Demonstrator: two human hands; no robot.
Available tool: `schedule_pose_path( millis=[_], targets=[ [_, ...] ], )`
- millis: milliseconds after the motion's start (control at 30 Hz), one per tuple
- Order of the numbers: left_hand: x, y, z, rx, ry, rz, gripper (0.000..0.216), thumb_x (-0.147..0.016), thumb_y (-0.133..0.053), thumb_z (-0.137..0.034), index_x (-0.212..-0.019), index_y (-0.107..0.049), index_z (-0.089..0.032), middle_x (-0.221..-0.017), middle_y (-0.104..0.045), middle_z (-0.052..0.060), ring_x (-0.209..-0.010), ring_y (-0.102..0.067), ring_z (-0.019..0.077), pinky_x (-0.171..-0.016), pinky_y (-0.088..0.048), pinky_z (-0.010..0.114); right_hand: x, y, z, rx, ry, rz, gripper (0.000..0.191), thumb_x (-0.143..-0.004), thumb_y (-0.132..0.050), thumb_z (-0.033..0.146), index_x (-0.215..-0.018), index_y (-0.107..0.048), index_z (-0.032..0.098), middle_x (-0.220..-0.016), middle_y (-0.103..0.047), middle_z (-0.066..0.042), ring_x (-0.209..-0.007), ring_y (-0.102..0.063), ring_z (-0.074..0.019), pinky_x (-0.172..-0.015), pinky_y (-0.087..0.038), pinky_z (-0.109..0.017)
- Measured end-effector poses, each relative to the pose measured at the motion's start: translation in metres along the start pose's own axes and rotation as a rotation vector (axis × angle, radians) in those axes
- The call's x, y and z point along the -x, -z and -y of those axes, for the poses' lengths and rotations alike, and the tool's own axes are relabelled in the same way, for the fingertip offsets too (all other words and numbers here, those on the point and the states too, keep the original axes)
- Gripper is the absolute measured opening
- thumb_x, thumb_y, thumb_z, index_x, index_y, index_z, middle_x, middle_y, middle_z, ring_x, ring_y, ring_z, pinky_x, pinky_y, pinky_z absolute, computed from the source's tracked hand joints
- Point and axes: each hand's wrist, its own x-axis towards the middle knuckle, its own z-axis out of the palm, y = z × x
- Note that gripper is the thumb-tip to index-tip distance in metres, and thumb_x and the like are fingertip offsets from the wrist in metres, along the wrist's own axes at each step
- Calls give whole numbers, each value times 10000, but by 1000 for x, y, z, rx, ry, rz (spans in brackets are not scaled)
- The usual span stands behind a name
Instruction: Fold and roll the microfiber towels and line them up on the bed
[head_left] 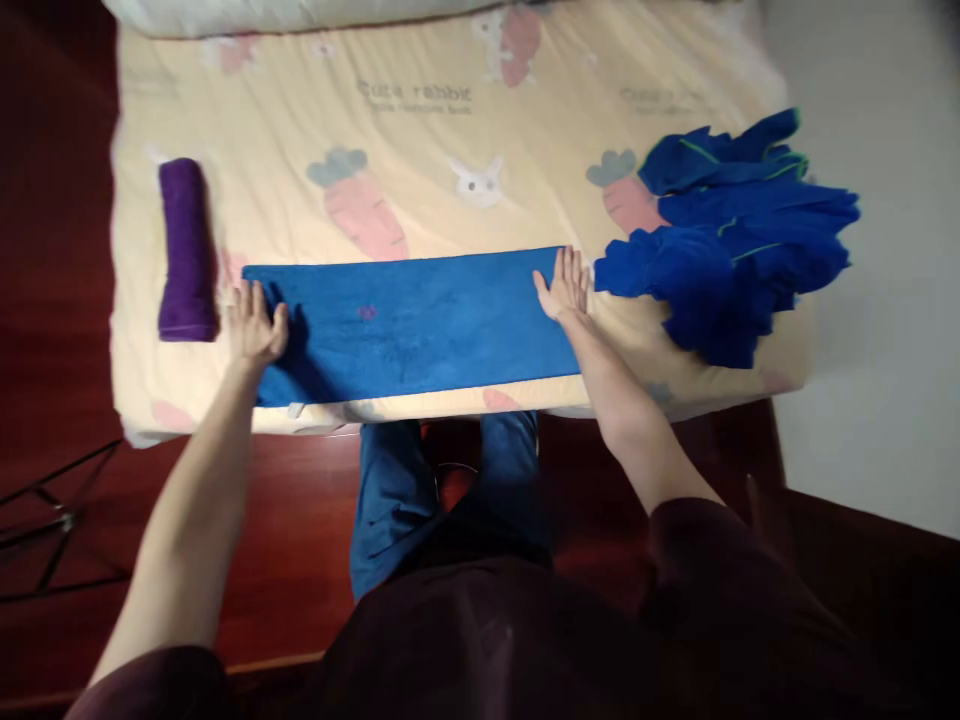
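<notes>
A blue towel (pixel 427 325) lies flat in a long strip along the near edge of the bed, with a small reddish mark left of its middle. At its left end, my left hand (pixel 256 322) rests open with the fingers stretched away from me. My right hand (pixel 564 285) lies open on the far right corner of the towel, fingers spread. Neither hand grips anything. Left of my left hand is a rolled purple towel (pixel 186 250). To the right of my right hand sits a crumpled heap of blue cloths (pixel 720 240) with green edging.
The bed carries a yellow sheet (pixel 540 150) printed with carrots and rabbits. A pale bulky bedding item (pixel 262 15) lies along the far edge. A white wall (pixel 862 300) borders the right side. Thin dark metal legs (pixel 64 520) stand on the reddish floor (pixel 292 560) at left.
</notes>
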Motion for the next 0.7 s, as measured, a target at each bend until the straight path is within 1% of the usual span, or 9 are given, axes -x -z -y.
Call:
schedule_pose_path(
  millis=[33, 67, 100, 167, 267, 367, 533, 633, 700],
  targets=[
    [26, -1, -2, 15, -27, -31, 781, -1045, -341, -552, -1583, -247, 6, -1702, -171, 187, -1580, -105, 354, -1274, -110, 588, 19, -1, 0, 15, 18, -68, 722, -1100, -222, 467, -1581, -122, -63, -1695, -71, -267, -1595, -3, -221, -1266, -48, -550],
    [55, -3, -3, 29, -25, -14, 746, -1048, -336, -517, -1596, -248, -18, -1708, -148, 184, -1584, -109, 344, -1276, -126, 572, 41, -5, -1, 23, 58, -134, 680, -1105, -240, 441, -1601, -160, -17, -1704, -93, -232, -1598, -14, -223, -1276, -60, -534],
    [83, -6, -4, 29, -3, -19, 721, -1047, -328, -496, -1597, -271, -33, -1706, -161, 181, -1586, -117, 332, -1282, -117, 554, 66, -9, -5, 18, 94, -163, 654, -1102, -269, 429, -1618, -185, 35, -1712, -125, -186, -1600, -38, -224, -1287, -87, -515],
    [133, -12, -1, 21, 62, -75, 698, -1044, -312, -463, -1608, -273, -53, -1707, -166, 176, -1592, -111, 307, -1293, -79, 520, 116, -19, -19, 4, 117, -145, 637, -1090, -266, 416, -1627, -210, 78, -1707, -184, -157, -1599, -101, -237, -1288, -140, -526],
    [173, -16, 3, 33, 142, -116, 693, -1036, -291, -423, -1624, -231, -63, -1710, -157, 171, -1598, -91, 282, -1299, -42, 490, 167, -30, -42, -13, 39, -165, 638, -1068, -244, 412, -1633, -217, 117, -1693, -242, -152, -1591, -160, -265, -1269, -181, -586],
    [176, -18, 2, 32, 177, -123, 690, -1027, -282, -386, -1631, -202, -63, -1712, -155, 166, -1600, -81, 272, -1298, -25, 474, 179, -35, -51, -21, -37, -207, 646, -1051, -247, 402, -1639, -201, 136, -1690, -252, -147, -1586, -180, -267, -1267, -174, -603],
    [170, -17, -1, -3, 182, -97, 718, -1007, -296, -359, -1629, -160, -27, -1709, -140, 187, -1600, -80, 269, -1296, -40, 467, 172, -38, -45, -13, -49, -199, 663, -1033, -243, 379, -1639, -182, 115, -1700, -226, -135, -1594, -138, -233, -1287, -145, -559],
    [167, -9, 0, -6, 165, -54, 744, -986, -308, -349, -1618, -150, 9, -1704, -126, 214, -1599, -66, 284, -1292, -53, 493, 169, -30, -39, -34, -62, -180, 663, -1027, -245, 377, -1624, -221, 91, -1696, -228, -154, -1591, -141, -234, -1283, -138, -560],
    [164, 2, -6, 8, 203, 0, 766, -962, -334, -337, -1603, -163, 43, -1692, -135, 247, -1596, -76, 312, -1284, -65, 534, 170, -19, -31, -71, -72, -176, 654, -1019, -269, 371, -1602, -274, 75, -1683, -253, -181, -1585, -162, -252, -1272, -126, -593]
  ],
)
